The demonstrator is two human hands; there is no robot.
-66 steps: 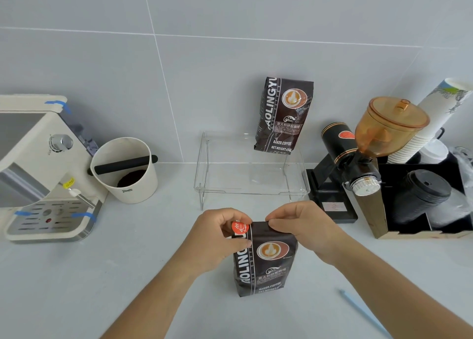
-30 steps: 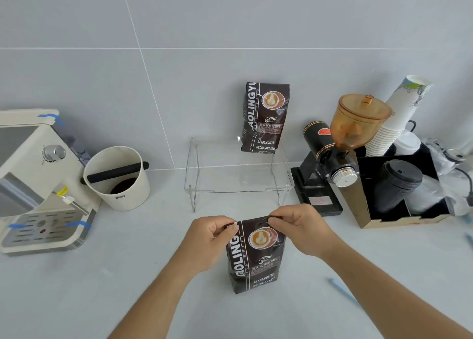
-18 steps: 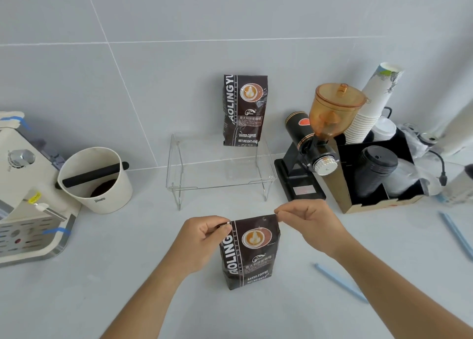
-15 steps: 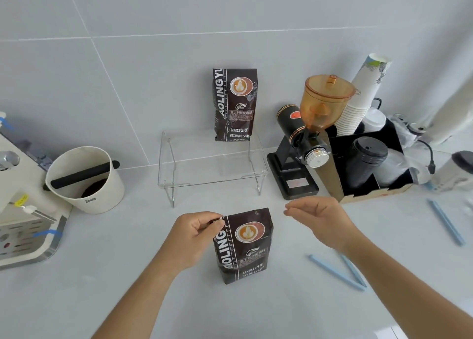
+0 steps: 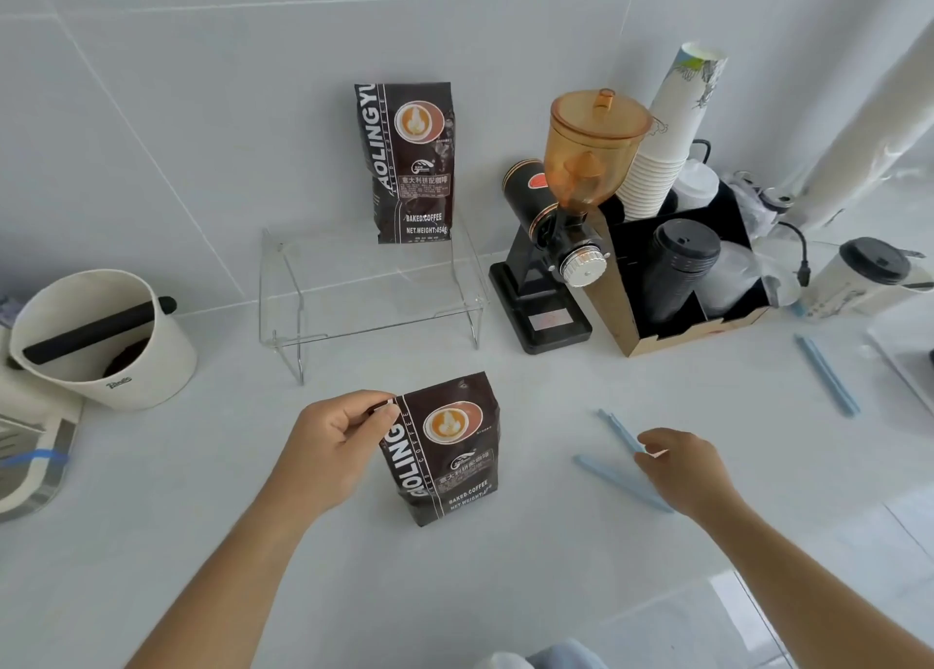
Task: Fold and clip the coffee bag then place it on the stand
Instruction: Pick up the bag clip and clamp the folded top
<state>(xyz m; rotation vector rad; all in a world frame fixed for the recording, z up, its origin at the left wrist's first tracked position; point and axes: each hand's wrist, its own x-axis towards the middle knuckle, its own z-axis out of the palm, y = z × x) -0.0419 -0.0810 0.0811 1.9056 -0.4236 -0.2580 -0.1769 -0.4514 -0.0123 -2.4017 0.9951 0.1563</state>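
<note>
A dark brown coffee bag (image 5: 450, 451) stands upright on the white counter in front of me. My left hand (image 5: 333, 446) pinches its folded top left corner. My right hand (image 5: 682, 471) is off to the right of the bag, low over the counter, its fingertips touching the near end of a thin blue clip (image 5: 619, 428). A second blue clip (image 5: 606, 474) lies beside it, partly under the hand. The clear acrylic stand (image 5: 374, 309) sits behind the bag against the wall, with another coffee bag (image 5: 409, 163) upright on its back right.
A black grinder with an amber hopper (image 5: 566, 223) stands right of the stand, beside a cardboard organizer (image 5: 682, 284) of cups and lids. A third blue clip (image 5: 826, 375) lies far right. A white knock box (image 5: 101, 340) and espresso machine (image 5: 30, 446) sit left.
My right hand let go of the bag's top and moved right and down to the blue clips. The left hand kept its pinch on the bag. My view swung to the right.
</note>
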